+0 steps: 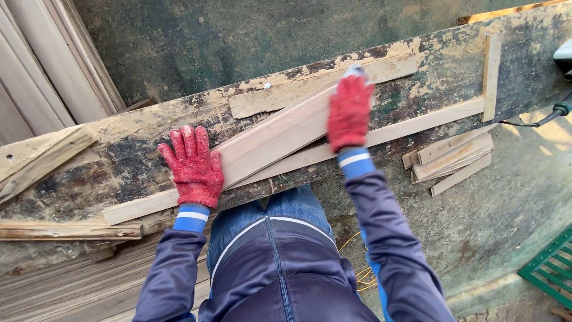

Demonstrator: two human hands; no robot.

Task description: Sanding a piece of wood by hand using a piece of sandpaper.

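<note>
Paint-worn worktop point(119, 161), outdoors. Left hand point(193, 167) flat, fingers spread, pressing near end of pale wooden board point(277, 140); right hand point(350, 113) flat on far end, possibly curled over edge.

- Soft, even daylight is falling over the worn workbench point(137, 149), bright enough to show its grain.
- Warmer sunlight is glowing on the ground right of the right hand point(350, 113).
- Shadows are lying faint and short under the plank point(280, 140) between the hands.
- The left hand point(192, 166) is showing sharp; edges are bending slightly.
</note>
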